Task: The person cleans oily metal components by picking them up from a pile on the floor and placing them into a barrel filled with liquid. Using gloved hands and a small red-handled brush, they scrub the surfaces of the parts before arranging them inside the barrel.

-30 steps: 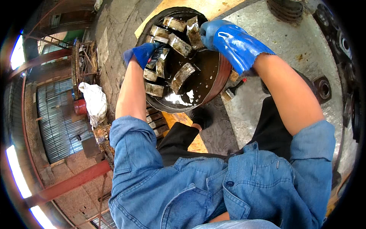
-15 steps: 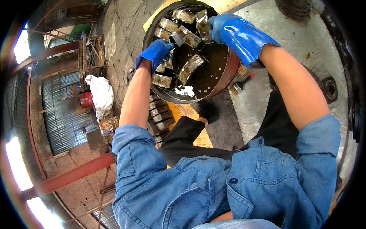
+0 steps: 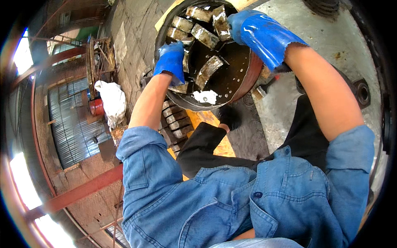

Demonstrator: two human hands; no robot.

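Note:
A round dark metal pan [image 3: 173,98] holds dark, oily liquid and several curved metal blocks. My right hand [image 3: 243,28], in a blue rubber glove, is closed on the pan's far right rim, beside an upright curved block [image 3: 221,24]. Over the pan's left side, my gloved left hand [image 3: 171,53] has its fingers curled at a small metal block [image 3: 187,40], mostly covered by the glove. Nearer the middle lies a tilted curved block [image 3: 209,72], partly out of the liquid. White foam [image 3: 205,97] floats by the near rim.
Below the pan's left side stands a row of similar metal blocks [image 3: 175,118]. A brush with a dark handle [image 3: 264,87] lies on the grey metal surface [image 3: 289,111] at right. A white sack [image 3: 111,101] and a red beam [image 3: 78,192] are at left.
My left hand has drawn back slightly leftward and turned, and the block at its fingers shifted left with it, off the block beneath. My right hand stays at the rim.

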